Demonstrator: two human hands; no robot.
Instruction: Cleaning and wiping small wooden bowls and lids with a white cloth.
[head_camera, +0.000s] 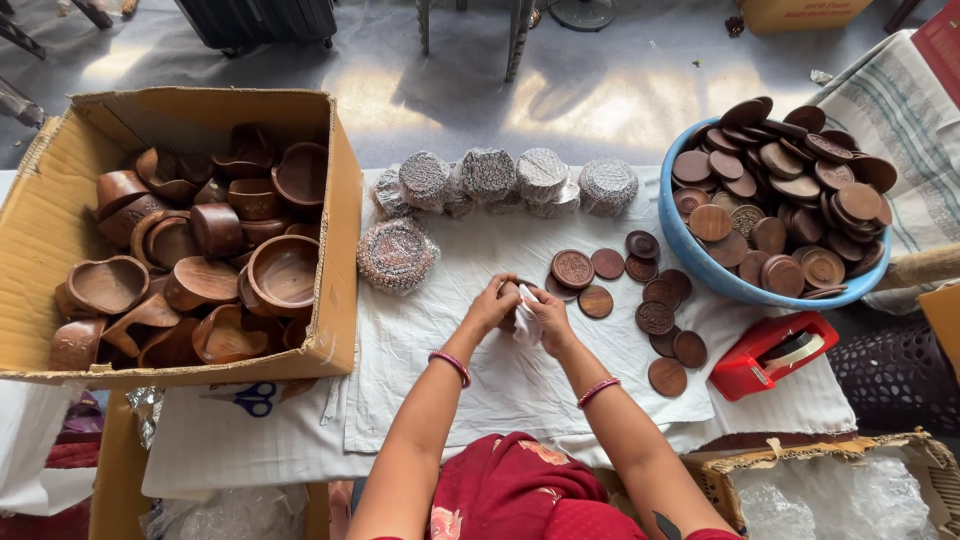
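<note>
Wooden discs (513, 305), dark brown and round, sit stacked between both hands at the centre of the frame, over a white cloth (470, 370) spread on the bench. In the head view the left hand (492, 303) is clenched around the left side of the small stack, and the right hand (548, 318) grips its right side while pinching a bit of white wrapping sheet (527, 322) against it. Each wrist wears a pink bangle.

Just right of the hands, loose carved discs (655, 318) lie scattered flat on the cloth, some touching one another. Further right, a blue basin (700, 262) is heaped with more brown discs, and below it stands a red tape dispenser (772, 352).

Above the hands, a row of wrapped bundles (490, 180) in patterned film lies along the cloth's upper edge, with one larger wrapped bundle (397, 255) lying flat at centre left.

At the left of the frame, an open cardboard box (60, 215) holds many brown wooden bowls (283, 272) tumbled together. Blue-handled scissors (250, 397) lie below the box. At lower right, another carton (850, 480) holds clear plastic wrap.
</note>
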